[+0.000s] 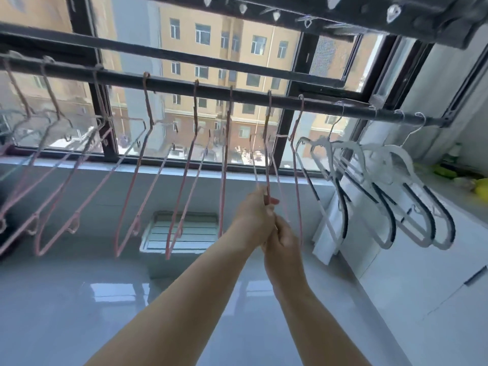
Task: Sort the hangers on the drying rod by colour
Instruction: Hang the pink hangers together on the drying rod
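Centre of frame, both hands are on one pink hanger (267, 165) hooked over the drying rod (171, 82): left hand (254, 212) pinching its bottom wire, right hand (284, 240) curled round it just below, and it's light, thin, springy, I'd judge, so steer it by the neck.

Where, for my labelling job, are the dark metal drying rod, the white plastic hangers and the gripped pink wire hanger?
Dark metal drying rod (171, 84): head view, bare span between two hooks.
White plastic hangers (402, 161): head view, one hanger's broad shoulder.
Gripped pink wire hanger (267, 165): head view, wire below its hook.
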A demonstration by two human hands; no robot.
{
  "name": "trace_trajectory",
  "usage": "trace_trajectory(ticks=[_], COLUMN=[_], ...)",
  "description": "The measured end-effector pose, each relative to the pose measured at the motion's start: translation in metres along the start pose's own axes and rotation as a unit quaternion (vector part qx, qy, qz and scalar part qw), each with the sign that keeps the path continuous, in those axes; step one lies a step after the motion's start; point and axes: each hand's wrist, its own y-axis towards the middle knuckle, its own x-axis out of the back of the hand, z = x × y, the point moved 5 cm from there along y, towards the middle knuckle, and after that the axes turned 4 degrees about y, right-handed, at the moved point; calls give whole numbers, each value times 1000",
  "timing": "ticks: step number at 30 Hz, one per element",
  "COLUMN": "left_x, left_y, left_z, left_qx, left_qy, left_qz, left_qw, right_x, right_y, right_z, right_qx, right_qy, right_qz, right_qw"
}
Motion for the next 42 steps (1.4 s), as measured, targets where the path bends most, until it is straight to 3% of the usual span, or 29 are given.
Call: trace_trajectory(ticks=[4, 7, 10, 12, 13, 16, 18, 23, 30, 38, 40, 42], left_x=[-3, -3, 1, -5, -11, -32, -43, -54, -61, -67, -66, -68], left_y=[-2, -6, -14, -13, -9, 1, 6, 9, 14, 11, 7, 5], left_z=[1, -2, -25, -38, -42, -46, -43, -42, -43, -45, -54, -66], left_qx=[8, -4, -108, -135, -122, -61, -33, -40, -53, -68, -107, -142], left_qy=[-4, 69, 112, 82, 73, 129, 150, 76, 39, 97, 101, 75], left_qz=[-23, -48, -141, -135, -113, -33, -2, -23, -30, -37, -71, -84], left_qw=[1000, 996, 978, 978, 983, 989, 988, 996, 997, 992, 987, 983], right_x=[3, 13, 43, 60, 66, 67, 62, 67, 71, 84, 99, 119], right_y=[0, -6, -6, -1, 5, 18, 19, 20, 26, 19, 15, 14], right_z=[1, 4, 35, 44, 41, 13, 1, 0, -5, 4, 17, 33], right_qx=[-20, -30, 116, 172, 156, -9, -53, 3, -2, 31, 99, 163], right_qy=[-21, -174, -270, -299, -311, -244, -160, -84, -62, -168, -223, -269], right_qz=[44, 106, 2, -60, -66, 14, 38, -27, -41, 13, -32, -125], right_qw=[999, 979, 956, 937, 935, 970, 985, 996, 997, 985, 969, 941])
